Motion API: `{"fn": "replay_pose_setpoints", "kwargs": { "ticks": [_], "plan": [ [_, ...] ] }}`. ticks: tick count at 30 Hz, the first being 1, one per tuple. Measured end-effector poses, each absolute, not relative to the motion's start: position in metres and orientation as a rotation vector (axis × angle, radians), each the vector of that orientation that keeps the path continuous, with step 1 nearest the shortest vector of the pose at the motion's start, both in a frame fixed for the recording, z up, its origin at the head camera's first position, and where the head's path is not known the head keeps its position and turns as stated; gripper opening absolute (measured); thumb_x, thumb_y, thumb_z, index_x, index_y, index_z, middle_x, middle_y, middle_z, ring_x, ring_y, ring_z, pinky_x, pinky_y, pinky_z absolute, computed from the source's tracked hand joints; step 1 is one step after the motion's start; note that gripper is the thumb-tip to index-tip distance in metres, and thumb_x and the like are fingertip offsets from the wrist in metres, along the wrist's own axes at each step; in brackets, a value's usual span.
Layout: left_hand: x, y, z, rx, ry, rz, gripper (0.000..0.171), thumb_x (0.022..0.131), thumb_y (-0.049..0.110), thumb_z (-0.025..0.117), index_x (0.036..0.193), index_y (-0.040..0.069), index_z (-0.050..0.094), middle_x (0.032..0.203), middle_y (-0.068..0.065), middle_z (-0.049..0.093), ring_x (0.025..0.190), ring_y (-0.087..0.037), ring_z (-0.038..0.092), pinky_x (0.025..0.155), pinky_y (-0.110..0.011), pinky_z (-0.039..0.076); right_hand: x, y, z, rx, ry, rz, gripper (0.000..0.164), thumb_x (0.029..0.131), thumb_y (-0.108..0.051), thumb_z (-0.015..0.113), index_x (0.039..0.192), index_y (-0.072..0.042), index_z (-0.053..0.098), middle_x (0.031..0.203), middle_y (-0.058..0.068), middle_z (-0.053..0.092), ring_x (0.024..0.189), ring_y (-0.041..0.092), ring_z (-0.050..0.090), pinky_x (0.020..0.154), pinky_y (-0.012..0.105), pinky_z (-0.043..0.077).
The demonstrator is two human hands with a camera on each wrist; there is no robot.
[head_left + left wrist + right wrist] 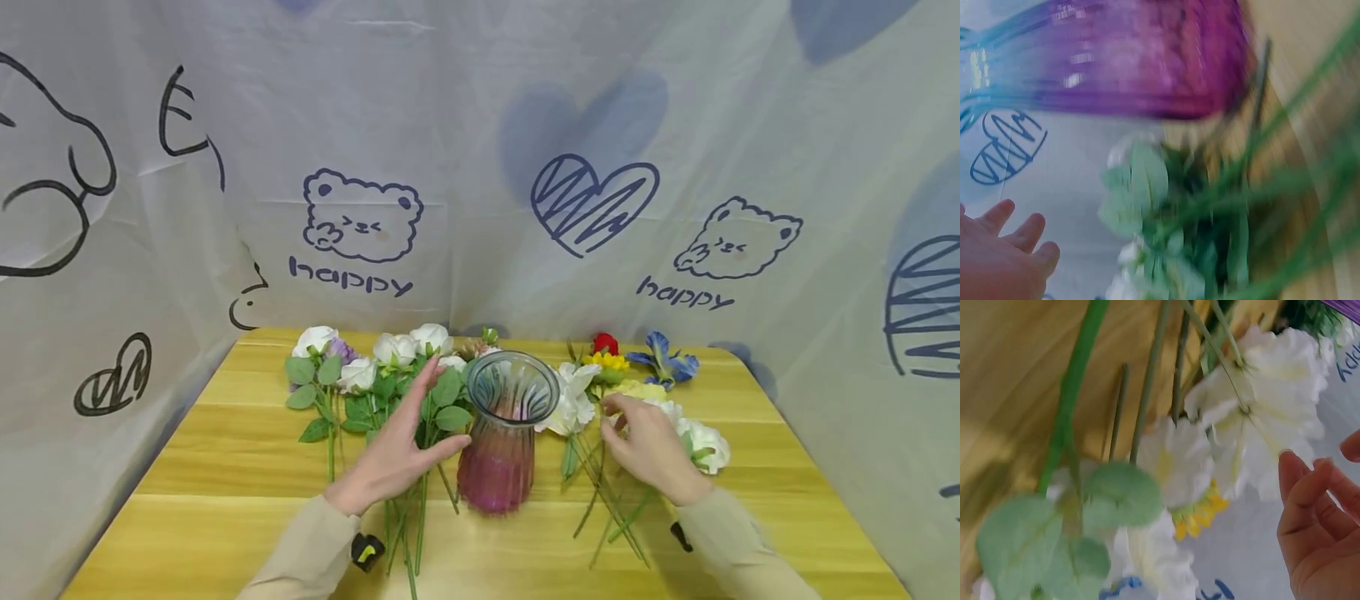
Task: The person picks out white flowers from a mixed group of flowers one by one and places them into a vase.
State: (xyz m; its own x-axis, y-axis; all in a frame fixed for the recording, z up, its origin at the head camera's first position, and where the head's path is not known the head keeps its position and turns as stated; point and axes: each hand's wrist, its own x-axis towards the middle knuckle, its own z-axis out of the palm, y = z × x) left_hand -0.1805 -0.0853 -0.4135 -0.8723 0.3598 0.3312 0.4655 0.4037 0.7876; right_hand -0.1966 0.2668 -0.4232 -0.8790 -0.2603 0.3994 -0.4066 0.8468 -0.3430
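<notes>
A ribbed glass vase [501, 454], clear bluish at the rim and purple-pink at the base, stands upright mid-table. My left hand [397, 450] is just left of it, fingers spread and thumb pointing toward the glass, holding nothing. The left wrist view shows the vase [1147, 59] apart from those fingertips [1029, 231]. Over the flowers on the right hovers my right hand [648, 442], its fingers loosely bent with nothing in them. Close to these fingers in the right wrist view are white flowers [1266, 419] with thin stems and a yellow flower [1200, 509].
White roses [395, 349] with green leaves and a purple flower [342, 350] lie left of the vase, stems toward me. On the right lie a red flower [605, 343], a sunflower [609, 362] and a blue iris [663, 360]. A printed curtain [465, 167] hangs behind the wooden table [202, 533].
</notes>
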Motion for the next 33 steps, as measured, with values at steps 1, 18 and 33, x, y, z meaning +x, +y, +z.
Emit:
{"fn": "replay_pose_setpoints", "kwargs": {
  "ticks": [1, 18, 33],
  "plan": [
    [-0.181, -0.08, -0.415, -0.752, -2.52, -1.53, 0.099, 0.083, 0.048, 0.067, 0.15, 0.04, -0.005, 0.156, 0.009, 0.015, 0.14, -0.024, 0.02, 0.103, -0.068, 0.02, -0.198, 0.264, -0.426, 0.5, -2.71, 0.624, 0.023, 0.085, -0.01, 0.059, 0.106, -0.004, 0.065, 0.09, 0.006, 0.067, 0.069, 0.014, 0.059, 0.057, 0.028, 0.05],
    [-0.185, -0.027, -0.424, -0.76, -2.423, -1.758, 0.104, 0.069, 0.048, 0.079, 0.149, 0.035, 0.013, 0.14, 0.005, 0.045, 0.129, -0.019, 0.04, 0.106, -0.058, 0.029, -0.215, 0.249, -0.444, 0.242, -3.051, 0.829, 0.014, 0.084, -0.011, 0.063, 0.094, -0.002, 0.064, 0.079, 0.003, 0.061, 0.066, 0.014, 0.054, 0.059, 0.031, 0.048],
    [-0.195, -0.021, -0.428, -0.723, -2.436, -1.669, 0.095, 0.071, 0.051, 0.077, 0.147, 0.027, 0.026, 0.13, 0.002, 0.055, 0.12, -0.019, 0.05, 0.101, -0.052, 0.04, -0.214, 0.251, -0.452, 0.253, -3.077, 0.814, 0.013, 0.083, -0.012, 0.065, 0.094, -0.005, 0.066, 0.075, 0.0, 0.059, 0.065, 0.013, 0.053, 0.057, 0.03, 0.047]
  ]
}}
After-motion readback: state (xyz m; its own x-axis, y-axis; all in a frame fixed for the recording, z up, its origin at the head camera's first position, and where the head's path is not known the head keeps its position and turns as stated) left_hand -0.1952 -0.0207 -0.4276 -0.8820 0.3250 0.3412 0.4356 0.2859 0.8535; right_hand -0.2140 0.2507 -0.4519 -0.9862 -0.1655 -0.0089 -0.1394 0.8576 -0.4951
